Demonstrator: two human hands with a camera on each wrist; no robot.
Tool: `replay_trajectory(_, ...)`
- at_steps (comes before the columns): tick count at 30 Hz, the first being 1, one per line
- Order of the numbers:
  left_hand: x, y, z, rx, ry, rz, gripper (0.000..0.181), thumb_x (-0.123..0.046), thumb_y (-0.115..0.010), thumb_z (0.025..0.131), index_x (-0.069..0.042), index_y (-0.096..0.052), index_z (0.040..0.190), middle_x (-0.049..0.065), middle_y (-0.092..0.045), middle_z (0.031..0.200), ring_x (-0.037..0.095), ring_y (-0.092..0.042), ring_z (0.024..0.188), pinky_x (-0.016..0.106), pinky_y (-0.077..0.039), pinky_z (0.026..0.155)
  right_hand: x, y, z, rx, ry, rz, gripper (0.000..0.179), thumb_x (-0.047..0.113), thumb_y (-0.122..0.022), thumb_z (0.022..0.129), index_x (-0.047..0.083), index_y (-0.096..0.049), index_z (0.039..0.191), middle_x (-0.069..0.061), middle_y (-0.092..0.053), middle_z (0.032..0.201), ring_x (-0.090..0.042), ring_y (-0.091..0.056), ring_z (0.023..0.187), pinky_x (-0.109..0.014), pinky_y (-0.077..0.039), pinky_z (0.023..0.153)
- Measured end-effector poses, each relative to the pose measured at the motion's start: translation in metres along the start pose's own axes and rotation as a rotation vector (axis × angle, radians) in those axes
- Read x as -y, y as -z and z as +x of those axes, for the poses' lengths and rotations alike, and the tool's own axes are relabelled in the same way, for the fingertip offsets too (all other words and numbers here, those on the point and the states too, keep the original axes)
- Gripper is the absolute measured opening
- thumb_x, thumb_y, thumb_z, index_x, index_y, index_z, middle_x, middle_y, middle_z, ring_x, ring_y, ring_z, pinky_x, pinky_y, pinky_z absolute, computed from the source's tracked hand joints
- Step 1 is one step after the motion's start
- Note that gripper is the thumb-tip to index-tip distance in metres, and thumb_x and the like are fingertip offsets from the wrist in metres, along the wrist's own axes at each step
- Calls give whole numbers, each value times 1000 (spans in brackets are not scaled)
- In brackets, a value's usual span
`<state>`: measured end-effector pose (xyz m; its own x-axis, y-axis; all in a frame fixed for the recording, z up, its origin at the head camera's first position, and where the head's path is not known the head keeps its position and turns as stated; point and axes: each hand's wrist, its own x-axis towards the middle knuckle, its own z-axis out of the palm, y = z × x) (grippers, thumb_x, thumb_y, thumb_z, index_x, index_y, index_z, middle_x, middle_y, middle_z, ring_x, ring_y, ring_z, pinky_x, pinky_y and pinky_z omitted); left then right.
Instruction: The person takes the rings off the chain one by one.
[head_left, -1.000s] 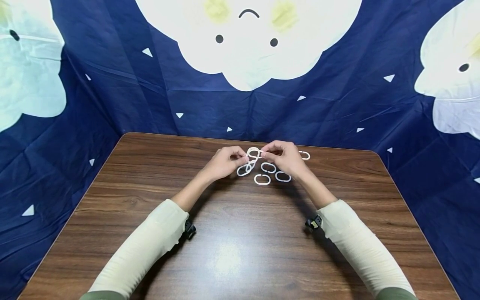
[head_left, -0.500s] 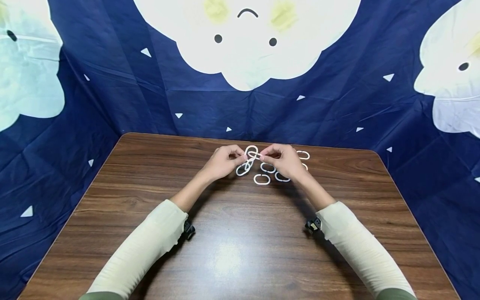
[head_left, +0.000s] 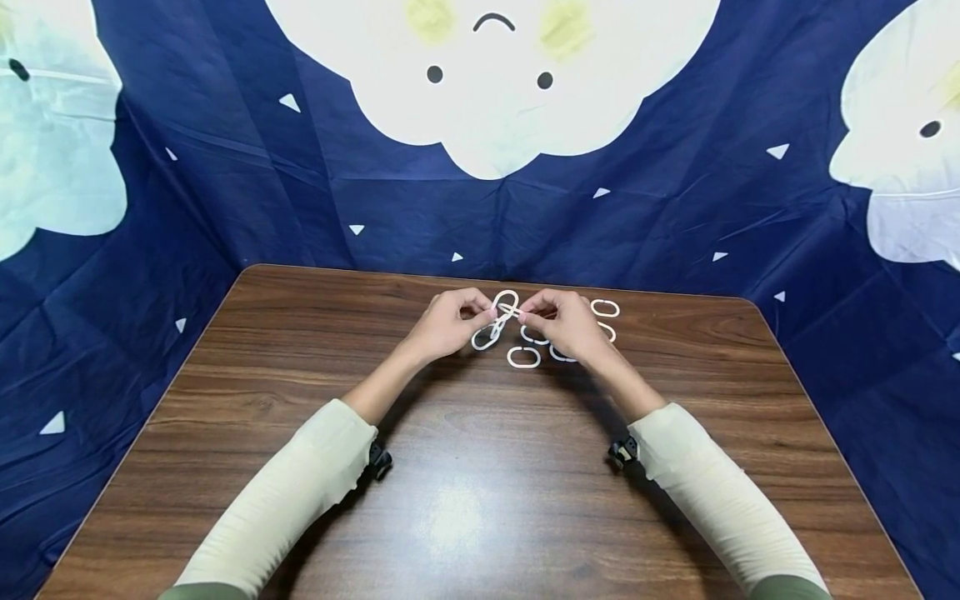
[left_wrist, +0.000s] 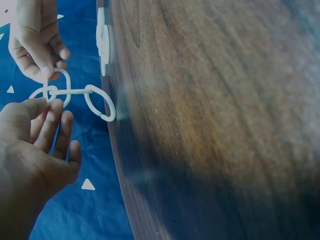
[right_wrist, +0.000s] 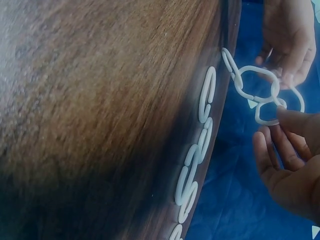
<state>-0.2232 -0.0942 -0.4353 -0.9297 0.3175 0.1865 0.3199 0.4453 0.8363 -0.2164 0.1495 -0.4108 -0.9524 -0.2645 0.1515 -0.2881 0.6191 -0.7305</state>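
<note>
Between both hands, near the table's far edge, is a short chain of white oval plastic links. My left hand point(head_left: 452, 322) pinches an upper link point(head_left: 507, 292) between thumb and forefinger. My right hand point(head_left: 566, 323) pinches another link point(head_left: 513, 311), which crosses the first one; whether it is threaded through is too small to tell. Below them hangs the rest of the chain, its lowest link point(left_wrist: 114, 106) at the table edge in the left wrist view. In the right wrist view, a middle link point(right_wrist: 256, 68) shows a split in its side. Fingertips hide parts of the held links.
Several loose white links lie on the brown wooden table point(head_left: 450, 433): one link point(head_left: 524, 367) in front, another link point(head_left: 605, 316) at far right, others partly behind my right hand. A blue cloth point(head_left: 420, 208) with clouds hangs behind the table.
The link in my right hand has turned from showing its oval to nearly edge-on against the left hand's link. My right hand has shifted slightly, showing another loose link beside it. Left hand barely moved.
</note>
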Motion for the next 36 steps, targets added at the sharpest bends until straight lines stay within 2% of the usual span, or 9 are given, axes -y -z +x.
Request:
replay_trajectory(13,-3,1,0,12,-10,30,9,-17,-77,108,-10,-81,106,7,-83,102,19,-70,92,32,-52,84,2,-1,4,2,43,-121,13,19,-82,104,7,-83,106,-9,-86,101,-24,-77,93,-38,-57,88)
replay_trajectory(19,-3,2,1,9,-16,35,9,-18,-77,108,-11,-82,105,6,-84,100,19,-71,92,33,-53,84,-1,1,4,2,22,-133,12,19,-81,105,7,-83,106,-9,-86,102,-23,-76,94,-37,-56,88)
replay_trajectory(36,-1,0,0,14,-19,39,9,-18,-78,108,-10,-82,106,7,-83,99,18,-71,91,31,-53,85,-30,15,14,-18,-28,-164,12,19,-83,103,8,-84,108,-9,-87,105,-25,-78,98,-42,-56,94)
